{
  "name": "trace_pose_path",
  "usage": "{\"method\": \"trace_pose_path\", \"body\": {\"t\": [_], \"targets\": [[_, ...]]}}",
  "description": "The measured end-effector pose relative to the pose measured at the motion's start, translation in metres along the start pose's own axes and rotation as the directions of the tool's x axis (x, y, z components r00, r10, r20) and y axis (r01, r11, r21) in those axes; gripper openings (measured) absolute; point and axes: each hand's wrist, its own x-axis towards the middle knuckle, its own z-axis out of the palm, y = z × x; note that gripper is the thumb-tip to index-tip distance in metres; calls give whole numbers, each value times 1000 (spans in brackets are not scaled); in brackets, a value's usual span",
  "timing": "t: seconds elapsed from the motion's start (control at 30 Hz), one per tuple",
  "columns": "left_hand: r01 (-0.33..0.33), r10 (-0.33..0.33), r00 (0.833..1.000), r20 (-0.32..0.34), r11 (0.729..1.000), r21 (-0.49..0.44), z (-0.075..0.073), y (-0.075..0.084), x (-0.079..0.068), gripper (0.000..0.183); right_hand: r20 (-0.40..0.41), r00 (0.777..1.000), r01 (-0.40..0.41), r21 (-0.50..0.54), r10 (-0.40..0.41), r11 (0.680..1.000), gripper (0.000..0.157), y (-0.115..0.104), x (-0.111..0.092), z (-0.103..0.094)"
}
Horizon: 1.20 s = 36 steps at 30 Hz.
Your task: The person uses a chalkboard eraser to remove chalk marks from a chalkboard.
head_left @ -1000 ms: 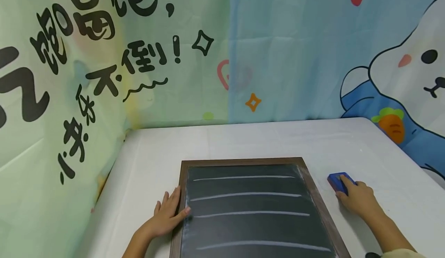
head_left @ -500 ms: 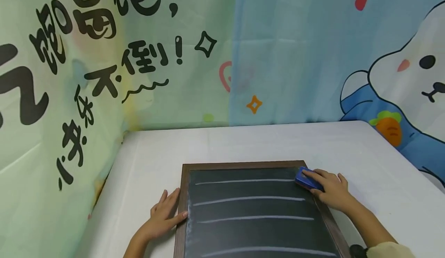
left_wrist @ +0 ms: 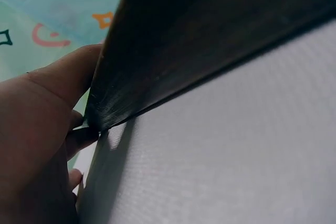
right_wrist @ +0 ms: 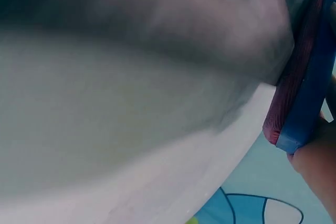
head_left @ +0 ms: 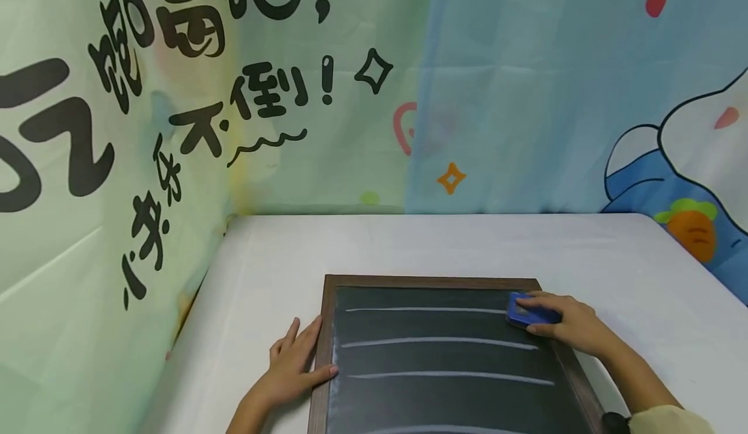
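A framed chalkboard lies on a white-covered table, with several white chalk lines running across it. My right hand holds a blue chalkboard eraser against the board's upper right corner, over the right end of the top line. In the right wrist view, the eraser shows a reddish-brown felt side, and part of the hand is cut off. My left hand rests at the left side of the wooden frame, thumb over its edge and fingers straight along the outside. In the left wrist view, the frame's underside shows beside the thumb.
The white tabletop extends behind the board and to both sides. Printed cloth hangings with black characters and a cartoon animal stand behind and to the left. A dark rounded item sits at the right wrist.
My right hand has brought the eraser left from the bare table onto the board's upper right corner. The left hand stays at the frame. The head view has shifted slightly.
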Motion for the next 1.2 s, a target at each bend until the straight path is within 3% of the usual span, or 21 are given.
{"method": "trace_pose_path", "body": {"t": [0.2, 0.63, 0.87, 1.2], "targets": [[-13, 13, 1000, 3, 1000, -3, 2, 2, 2, 86, 30, 998, 46, 86, -48, 995, 52, -11, 9, 3], [2, -2, 1000, -13, 1000, 29, -3, 4, 5, 86, 76, 992, 95, 108, -104, 990, 52, -18, 22, 1], [-23, 23, 1000, -12, 999, 24, -1, 4, 7, 85, 44, 980, 184, 133, -192, 974, 49, -19, 29, 7], [13, -13, 1000, -4, 1000, 14, 2, 0, 1, 86, 86, 987, 121, 134, -133, 984, 50, -34, 33, 17]]}}
